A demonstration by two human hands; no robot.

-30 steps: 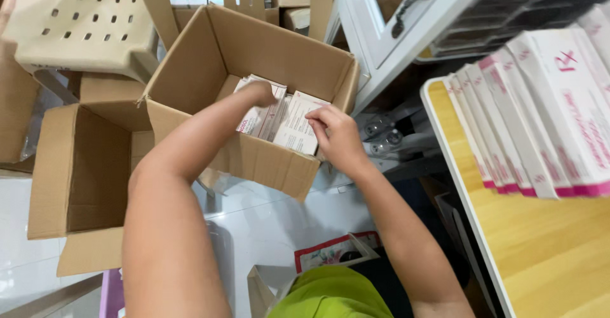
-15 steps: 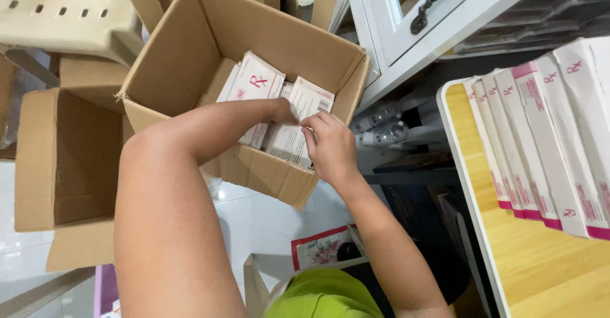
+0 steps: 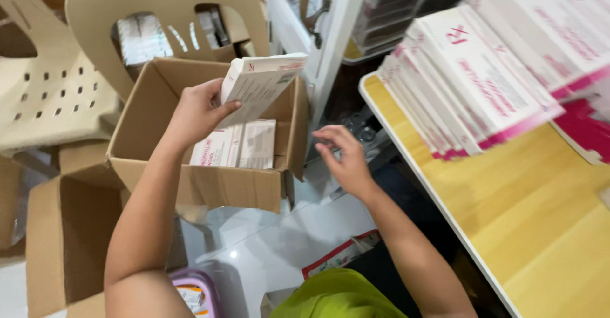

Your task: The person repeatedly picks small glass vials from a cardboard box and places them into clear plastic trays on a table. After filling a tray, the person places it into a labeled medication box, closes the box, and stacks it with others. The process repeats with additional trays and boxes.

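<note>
The left hand was raised over the open carton, its fingers and thumb closed around the lower end of a flat white pack with pink print. The pack was tilted, its far end pointing up and to the right, above the carton's back wall and clear of what lay inside. The right hand hung just to the right of the carton's right wall, palm turned down and fingers loosely spread, with nothing in it and touching nothing. Inside the carton, more packs of the same kind lay flat side by side near the bottom. The carton stood on a low surface with one flap hanging down at the front left. A second, empty carton stood open beside it at the lower left. Behind both was a beige plastic chair with a slot in its back, and another perforated beige seat lay to the left. To the right, a yellow table with a white edge carried a long row of white and pink boxes, stacked leaning against one another, well apart from both hands. A white cabinet door with a dark handle stood between carton and table. The floor below was pale and glossy, and a green garment showed at the bottom edge.
</note>
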